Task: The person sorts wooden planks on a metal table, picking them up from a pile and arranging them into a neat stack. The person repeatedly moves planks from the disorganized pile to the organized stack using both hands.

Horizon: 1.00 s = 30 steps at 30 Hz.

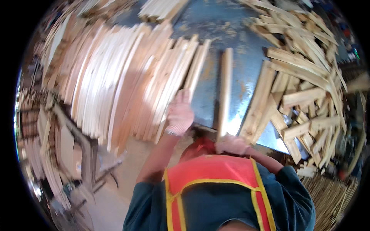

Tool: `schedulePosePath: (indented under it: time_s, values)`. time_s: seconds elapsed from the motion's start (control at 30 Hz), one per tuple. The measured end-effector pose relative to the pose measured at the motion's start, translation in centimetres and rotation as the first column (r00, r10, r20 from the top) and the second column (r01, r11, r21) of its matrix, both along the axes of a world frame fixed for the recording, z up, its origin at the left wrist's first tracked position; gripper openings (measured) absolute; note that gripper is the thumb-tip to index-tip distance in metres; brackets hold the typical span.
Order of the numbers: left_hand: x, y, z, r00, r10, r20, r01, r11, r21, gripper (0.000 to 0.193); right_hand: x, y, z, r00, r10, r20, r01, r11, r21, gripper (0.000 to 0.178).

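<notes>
My left hand point(180, 114), in a pale knitted glove, lies over the near part of a narrow wooden strip point(198, 65) at the right edge of a row of strips. Its fingers are stretched forward and rest on the wood. My right hand point(232, 144), gloved too, is closed round the near end of a single wooden strip point(226, 86). That strip points away from me over the blue-grey metal table point(208, 82), apart from the row. The undersides of both hands are hidden. A broad row of pale strips point(104, 73) lies side by side to the left.
On the right, a jumbled heap of short boards point(304, 96) covers the table, several jutting toward me. Another bundle of strips point(162, 9) sits at the far side. A wooden frame point(83, 142) stands lower left, and stacked thin sticks point(327, 198) lie lower right.
</notes>
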State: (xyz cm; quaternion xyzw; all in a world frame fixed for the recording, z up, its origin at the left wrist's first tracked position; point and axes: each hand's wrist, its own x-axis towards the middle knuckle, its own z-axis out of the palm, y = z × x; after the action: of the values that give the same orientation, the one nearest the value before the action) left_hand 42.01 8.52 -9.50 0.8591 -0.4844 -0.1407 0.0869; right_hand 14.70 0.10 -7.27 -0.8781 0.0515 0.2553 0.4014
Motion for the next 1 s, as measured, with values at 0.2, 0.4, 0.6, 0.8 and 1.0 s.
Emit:
schedulePosePath:
  time_s: [0.2, 0.4, 0.6, 0.8, 1.0]
  values:
    - [0.7, -1.4, 3.1, 0.961, -0.132, 0.242, 0.143, 0.989, -0.03, 0.082, 14.5, 5.4, 0.2, 0.931, -0.266, -0.252, 0.311, 0.936, 0.162, 0.059]
    - [0.9, -1.3, 3.5, 0.909, -0.174, 0.379, 0.174, 0.984, 0.035, 0.087, 5.3, -7.1, 4.0, 0.566, -0.696, 0.442, 0.801, 0.591, -0.095, 0.064]
    - [-9.1, -8.0, 3.5, 0.956, -0.266, -0.126, 0.281, 0.952, 0.121, 0.094, -2.6, -10.4, 1.6, 0.552, -0.773, 0.312, 0.798, 0.381, -0.467, 0.065]
    - [-15.0, -11.5, 3.0, 0.982, -0.181, -0.061, 0.191, 0.917, 0.35, 0.113, -7.2, -27.9, 6.0, 0.447, -0.63, 0.635, 0.895, 0.311, -0.321, 0.049]
    - [-13.4, -8.9, 0.5, 0.981, -0.075, -0.178, 0.076, 0.997, -0.002, 0.097, -20.7, -48.9, 8.7, 0.565, -0.788, 0.242, 0.449, 0.047, -0.892, 0.092]
